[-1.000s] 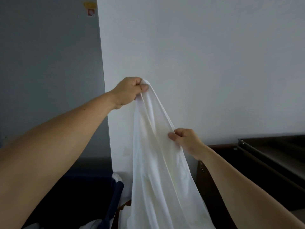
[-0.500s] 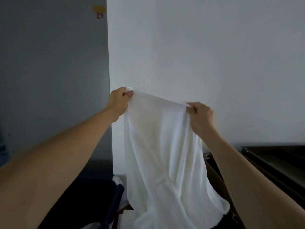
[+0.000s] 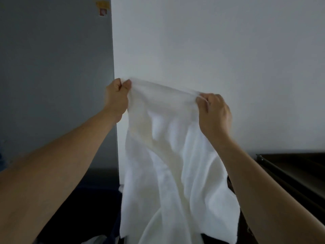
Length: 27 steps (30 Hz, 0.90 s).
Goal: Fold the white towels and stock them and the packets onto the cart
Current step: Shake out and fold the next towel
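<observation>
Holding white towel up in the air in front of pale wall, w/ top edge stretched taut btwn both fists, leaving the rest to hang loose toward 6 o'clock in soft creases. Left hand clenched on the 9 o'clock end of that edge, w/ thumb against curled fingers. Right hand pinching the 3 o'clock end, w/ fingers curled over the hem and set a bit lower, giving the edge a downward slope to the right. Gripped high and wide prob. to let the cloth drop flat and to find the corners before a first fold. Not yet squared, judging by the bunched, uneven lower part. Grey panel w/ small sticker at 10–11 o'clock. Dark shelf-like furniture at 4 o'clock, poss. the cart, can't tell. No packets in view. Next, at a guess: bringing the two ends together to halve it, keeping tension to stop the hem slipping.
</observation>
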Each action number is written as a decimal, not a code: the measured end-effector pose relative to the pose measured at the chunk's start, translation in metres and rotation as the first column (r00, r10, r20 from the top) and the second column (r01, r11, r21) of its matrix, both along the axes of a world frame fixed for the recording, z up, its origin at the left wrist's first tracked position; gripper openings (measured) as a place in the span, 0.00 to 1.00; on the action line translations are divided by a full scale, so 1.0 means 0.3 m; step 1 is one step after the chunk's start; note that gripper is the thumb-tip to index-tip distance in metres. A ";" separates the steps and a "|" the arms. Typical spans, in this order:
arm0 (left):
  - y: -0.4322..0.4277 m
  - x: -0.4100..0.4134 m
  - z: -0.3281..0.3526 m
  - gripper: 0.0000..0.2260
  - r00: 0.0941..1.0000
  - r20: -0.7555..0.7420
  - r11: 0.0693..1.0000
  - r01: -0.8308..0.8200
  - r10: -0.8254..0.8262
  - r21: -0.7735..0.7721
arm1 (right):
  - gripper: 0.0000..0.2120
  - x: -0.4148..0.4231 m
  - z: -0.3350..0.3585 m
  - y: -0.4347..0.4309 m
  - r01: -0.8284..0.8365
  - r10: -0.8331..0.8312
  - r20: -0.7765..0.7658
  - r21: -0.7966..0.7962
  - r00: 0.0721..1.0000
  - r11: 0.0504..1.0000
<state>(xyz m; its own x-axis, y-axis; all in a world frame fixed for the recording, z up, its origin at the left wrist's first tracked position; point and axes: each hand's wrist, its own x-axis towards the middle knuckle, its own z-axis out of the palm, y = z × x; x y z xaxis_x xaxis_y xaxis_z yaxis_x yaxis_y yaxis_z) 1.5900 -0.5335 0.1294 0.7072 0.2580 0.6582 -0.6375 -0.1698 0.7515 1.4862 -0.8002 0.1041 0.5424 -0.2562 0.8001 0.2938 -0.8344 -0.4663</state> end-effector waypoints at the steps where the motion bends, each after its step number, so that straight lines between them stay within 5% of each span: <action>1: 0.014 0.002 -0.020 0.16 0.999 -0.049 0.999 -0.013 0.015 0.035 | 0.15 0.014 -0.046 -0.006 0.042 -0.060 -0.179 -0.105 0.982 0.994; 3: 0.042 0.007 -0.073 0.13 0.988 -0.149 0.991 -0.025 0.045 0.133 | 0.15 0.046 -0.164 -0.034 0.016 -0.142 -0.502 -0.246 0.853 0.969; 4: 0.049 0.010 -0.099 0.11 0.983 -0.177 0.987 -0.019 0.048 0.162 | 0.16 0.048 -0.195 -0.047 0.006 -0.140 -0.535 -0.245 0.833 0.970; 8: 0.013 0.013 -0.135 0.11 0.982 -0.143 0.983 -0.103 0.125 0.150 | 0.16 0.033 -0.122 -0.067 0.037 -0.042 -0.121 -0.049 0.992 0.998; 10: 0.000 0.015 -0.131 0.10 0.979 -0.128 0.980 -0.138 0.156 0.141 | 0.15 0.023 -0.077 -0.070 0.045 -0.045 0.001 -0.012 0.999 0.999; 12: 0.006 0.016 -0.130 0.09 0.964 -0.141 0.966 -0.203 0.226 0.161 | 0.15 0.031 -0.120 -0.082 0.085 -0.125 -0.246 -0.168 0.961 0.982; 15: 0.016 0.021 -0.141 0.11 0.965 -0.166 0.977 -0.184 0.201 0.112 | 0.13 0.055 -0.279 -0.110 -0.026 -0.145 -0.618 -0.259 0.773 0.966; 21: 0.016 0.006 -0.131 0.07 0.970 -0.186 0.987 -0.151 0.158 0.051 | 0.14 0.042 -0.336 -0.135 -0.100 0.120 -0.549 0.068 0.827 0.993; 25: 0.002 -0.013 -0.091 0.06 0.974 -0.186 0.991 -0.116 0.127 0.071 | 0.22 0.016 -0.458 -0.149 -0.156 0.121 -0.742 0.023 0.659 0.987; 27: -0.003 -0.008 -0.093 0.07 0.971 -0.221 0.994 -0.082 0.095 0.066 | 0.22 0.014 -0.481 -0.161 -0.139 0.127 -0.734 0.045 0.667 0.989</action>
<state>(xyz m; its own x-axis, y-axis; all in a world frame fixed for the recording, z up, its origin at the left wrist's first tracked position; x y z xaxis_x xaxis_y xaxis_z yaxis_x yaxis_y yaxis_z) 1.5875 -0.5343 0.1015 0.8140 0.2937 0.5011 -0.4349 -0.2637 0.8610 1.4905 -0.8484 -0.0402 0.9831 -0.1264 0.1322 -0.0291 -0.8217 -0.5691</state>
